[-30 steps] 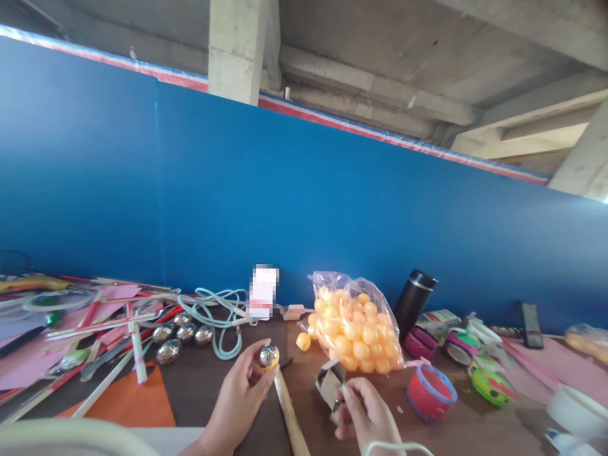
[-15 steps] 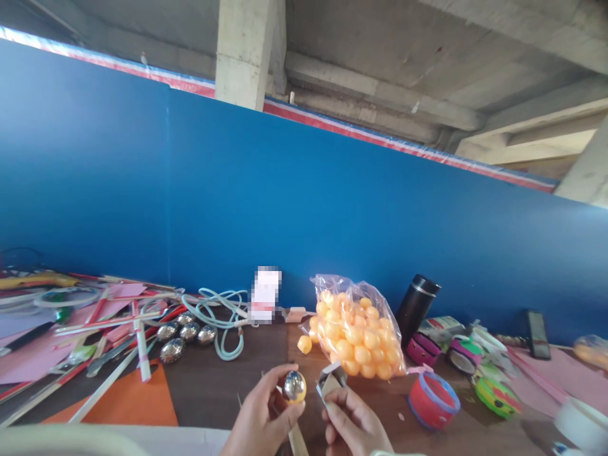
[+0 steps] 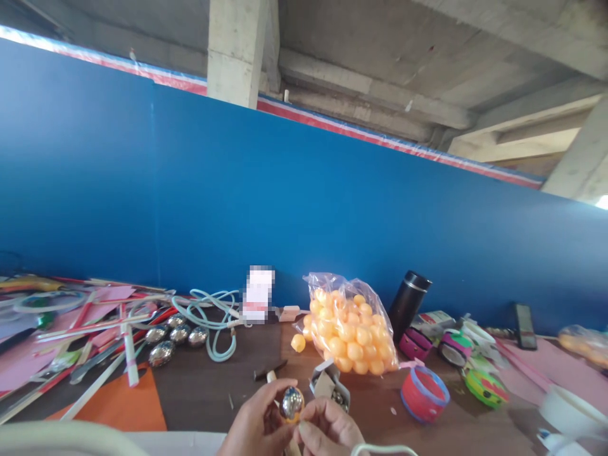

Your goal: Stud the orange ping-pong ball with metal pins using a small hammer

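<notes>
My left hand (image 3: 260, 418) holds a shiny ball (image 3: 291, 403), mirror-like silver over most of it with orange showing at its lower side. My right hand (image 3: 327, 429) has its thumb and fingers pinched together against the ball's lower right; whatever is between them is too small to make out. Just behind my right hand stands an open small box (image 3: 323, 383) with a raised flap and small shiny metal pieces inside. A hammer (image 3: 270, 371) lies behind my left hand, its wooden handle partly hidden by it.
A clear bag of orange balls (image 3: 351, 335) stands behind the box, with a loose orange ball (image 3: 297, 343) beside it. Several silver balls (image 3: 162, 353) lie left, near a pale blue cord (image 3: 221, 345). A black bottle (image 3: 409, 304) and a red-blue tape roll (image 3: 424, 396) are right.
My right hand has left the small box and moved left to the ball. The box now stands on the table, its metal contents visible. The hammer's head has come into view.
</notes>
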{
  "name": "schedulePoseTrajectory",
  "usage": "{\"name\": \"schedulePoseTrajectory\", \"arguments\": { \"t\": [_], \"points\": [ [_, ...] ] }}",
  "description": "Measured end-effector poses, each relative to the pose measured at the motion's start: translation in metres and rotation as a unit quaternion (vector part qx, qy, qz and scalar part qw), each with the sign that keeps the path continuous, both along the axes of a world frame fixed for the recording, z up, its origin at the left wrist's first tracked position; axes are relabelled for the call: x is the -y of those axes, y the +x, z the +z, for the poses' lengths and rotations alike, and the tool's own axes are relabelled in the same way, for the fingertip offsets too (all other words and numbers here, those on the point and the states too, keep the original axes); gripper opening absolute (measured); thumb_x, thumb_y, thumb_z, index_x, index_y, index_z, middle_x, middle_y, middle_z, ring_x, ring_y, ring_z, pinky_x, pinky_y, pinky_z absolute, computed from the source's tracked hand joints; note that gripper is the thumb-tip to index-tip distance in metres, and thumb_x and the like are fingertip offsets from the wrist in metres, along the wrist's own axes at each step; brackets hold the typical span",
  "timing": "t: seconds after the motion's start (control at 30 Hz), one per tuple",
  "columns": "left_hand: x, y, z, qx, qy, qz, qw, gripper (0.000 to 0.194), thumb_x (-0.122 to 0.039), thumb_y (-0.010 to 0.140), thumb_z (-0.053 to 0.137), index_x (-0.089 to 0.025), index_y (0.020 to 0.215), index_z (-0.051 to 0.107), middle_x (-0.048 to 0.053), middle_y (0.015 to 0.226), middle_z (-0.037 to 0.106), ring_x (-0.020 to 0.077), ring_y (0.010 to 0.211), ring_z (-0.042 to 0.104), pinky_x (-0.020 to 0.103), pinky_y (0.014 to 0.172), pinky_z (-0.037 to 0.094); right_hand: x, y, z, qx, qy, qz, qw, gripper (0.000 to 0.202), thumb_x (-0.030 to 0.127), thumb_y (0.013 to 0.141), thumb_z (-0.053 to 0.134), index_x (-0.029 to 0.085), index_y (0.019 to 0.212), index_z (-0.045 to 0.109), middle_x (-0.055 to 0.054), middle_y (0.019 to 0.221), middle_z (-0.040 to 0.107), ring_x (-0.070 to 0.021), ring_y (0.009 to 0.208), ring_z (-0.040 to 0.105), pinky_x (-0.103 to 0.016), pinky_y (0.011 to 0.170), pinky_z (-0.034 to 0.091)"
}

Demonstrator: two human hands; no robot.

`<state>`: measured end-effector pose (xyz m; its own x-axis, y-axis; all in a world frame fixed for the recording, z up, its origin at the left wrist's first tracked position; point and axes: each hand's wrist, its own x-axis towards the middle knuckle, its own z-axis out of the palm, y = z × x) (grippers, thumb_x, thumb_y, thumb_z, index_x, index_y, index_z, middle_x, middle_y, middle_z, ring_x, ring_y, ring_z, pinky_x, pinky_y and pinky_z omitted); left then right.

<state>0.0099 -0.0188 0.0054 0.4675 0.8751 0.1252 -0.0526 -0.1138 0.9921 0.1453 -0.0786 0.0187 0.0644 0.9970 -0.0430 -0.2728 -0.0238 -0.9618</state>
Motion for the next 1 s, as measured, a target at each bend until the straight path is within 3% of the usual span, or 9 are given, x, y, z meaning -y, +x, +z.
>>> {"name": "schedulePoseTrajectory", "arguments": {
  "t": [0.27, 0.57, 0.7, 1.0],
  "points": [
    [-0.003, -0.003, 0.005, -0.01, 0.025, -0.011, 1.0, 0.044, -0.019, 0.056, 0.072, -0.024, 0.098, 0.065, 0.006, 0.094, 0.068, 0.0238, 0.083, 0.063, 0.031, 0.074, 0.049, -0.002, 0.004, -0.003, 0.024, -0.032, -0.013, 0.999, 0.042, 0.05, 0.057, 0.073, 0.015, 0.07, 0.055, 0.002, 0.057, 0.063, 0.0001, 0.035, 0.044, -0.013, 0.038, 0.027],
    [-0.012, -0.01, 0.013, 0.046, -0.121, -0.177, 0.976, 0.058, -0.04, 0.063, 0.071, -0.018, 0.114, 0.058, 0.009, 0.099, 0.068, 0.0249, 0.087, 0.063, 0.036, 0.075, 0.049, -0.004, 0.012, -0.01, 0.069, -0.035, -0.01, 0.997, 0.042, 0.053, 0.06, 0.069, 0.016, 0.073, 0.054, 0.005, 0.055, 0.059, -0.0005, 0.034, 0.042, -0.015, 0.037, 0.023],
    [-0.014, -0.012, 0.016, 0.039, -0.171, -0.171, 0.97, 0.057, -0.049, 0.066, 0.065, -0.017, 0.112, 0.059, 0.008, 0.092, 0.069, 0.0239, 0.08, 0.065, 0.036, 0.07, 0.052, -0.005, 0.012, -0.011, 0.066, -0.031, 0.003, 0.997, 0.044, 0.054, 0.06, 0.069, 0.016, 0.071, 0.051, 0.004, 0.057, 0.059, 0.0006, 0.034, 0.041, -0.015, 0.037, 0.021],
    [-0.014, -0.011, 0.017, -0.003, -0.179, -0.157, 0.971, 0.053, -0.052, 0.064, 0.065, -0.015, 0.102, 0.063, 0.006, 0.081, 0.07, 0.0171, 0.067, 0.065, 0.029, 0.063, 0.054, -0.007, 0.015, -0.015, 0.011, -0.048, 0.034, 0.998, 0.045, 0.052, 0.057, 0.072, 0.016, 0.068, 0.048, 0.004, 0.057, 0.062, 0.0023, 0.033, 0.042, -0.013, 0.034, 0.02]
  ]
}}
